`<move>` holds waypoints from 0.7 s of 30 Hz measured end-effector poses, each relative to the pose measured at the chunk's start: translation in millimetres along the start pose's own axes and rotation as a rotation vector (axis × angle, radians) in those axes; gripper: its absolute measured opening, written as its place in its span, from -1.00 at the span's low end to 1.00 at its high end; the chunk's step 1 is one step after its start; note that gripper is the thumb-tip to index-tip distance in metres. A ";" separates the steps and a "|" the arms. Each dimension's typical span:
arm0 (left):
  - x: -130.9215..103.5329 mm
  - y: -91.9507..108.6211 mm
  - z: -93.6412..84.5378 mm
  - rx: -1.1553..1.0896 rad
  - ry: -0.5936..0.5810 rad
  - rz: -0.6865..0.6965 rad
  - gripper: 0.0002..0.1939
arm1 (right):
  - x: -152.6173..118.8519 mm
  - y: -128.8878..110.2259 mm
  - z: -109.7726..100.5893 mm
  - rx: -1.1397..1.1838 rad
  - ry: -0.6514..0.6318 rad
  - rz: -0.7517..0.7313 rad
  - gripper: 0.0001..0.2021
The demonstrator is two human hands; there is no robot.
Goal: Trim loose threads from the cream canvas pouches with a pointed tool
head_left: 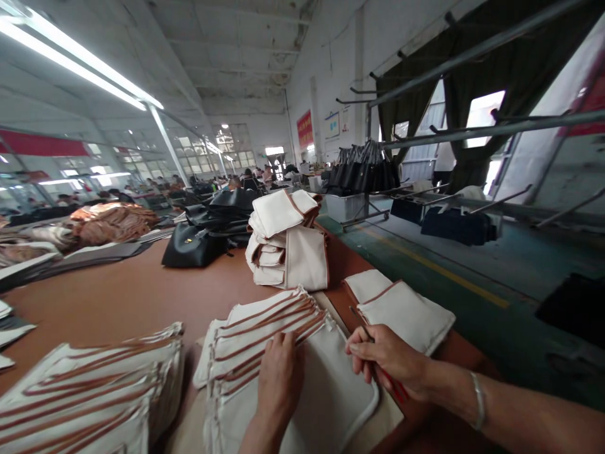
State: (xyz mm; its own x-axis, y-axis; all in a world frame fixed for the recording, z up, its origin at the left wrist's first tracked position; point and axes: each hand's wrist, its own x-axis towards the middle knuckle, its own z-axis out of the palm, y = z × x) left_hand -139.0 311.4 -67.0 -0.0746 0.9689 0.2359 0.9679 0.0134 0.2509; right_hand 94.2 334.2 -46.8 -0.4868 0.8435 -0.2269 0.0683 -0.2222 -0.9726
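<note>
At the bottom centre of the frame we see the left hand (278, 378) lying flat on a stack of cream fabric panels (265, 353). Its fingers are stretched out, not closed on anything; in our judgement this pressure keeps the top pieces from sliding. Just to the right, the right hand (387, 359) has its grip closed on a thin dark tool (362, 328) with a red part lower down. The tip touches, or nearly touches, the upper right edge of the top panel (331, 384); we cannot tell which. We think it is held like a pen so that the tip stays exact. A bracelet (478, 400) sits on that wrist.

The panels are off-white canvas with brown piping along the edges, fanned so that each brown line shows. A second fanned stack (94, 391) lies at the lower left on the brown worktop (142, 296). Two more cream pieces (401, 309) rest right of centre.

Further up, at centre, stands a pile of finished cream bags (288, 246), and behind it black bags (193, 246). Far away, other people sit at work.
</note>
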 end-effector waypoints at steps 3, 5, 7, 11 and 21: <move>19.5 24.1 10.7 0.030 -0.037 -0.009 -0.84 | -13.8 2.4 -15.7 0.014 0.090 0.009 -0.69; 23.3 38.7 15.9 0.044 -0.037 -0.018 -0.83 | -20.8 4.5 -22.2 0.024 0.124 0.018 -0.70; 21.9 50.9 19.0 0.031 -0.049 -0.017 -0.82 | -26.5 6.9 -26.4 0.034 0.131 0.038 -0.70; 8.4 64.1 17.5 -0.032 -0.117 -0.065 -0.78 | -24.9 3.4 -36.2 0.034 0.129 -0.002 -0.68; -15.4 64.3 10.9 -0.174 -0.122 -0.128 -0.73 | 85.1 -39.9 -6.5 -0.420 -0.082 -0.307 -0.83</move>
State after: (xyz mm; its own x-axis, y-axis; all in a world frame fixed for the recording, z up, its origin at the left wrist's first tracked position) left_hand -72.9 300.1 -64.6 -0.1541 0.9848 0.0798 0.8958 0.1052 0.4319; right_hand 55.7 418.0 -27.7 -0.6047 0.7942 0.0595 0.2474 0.2583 -0.9338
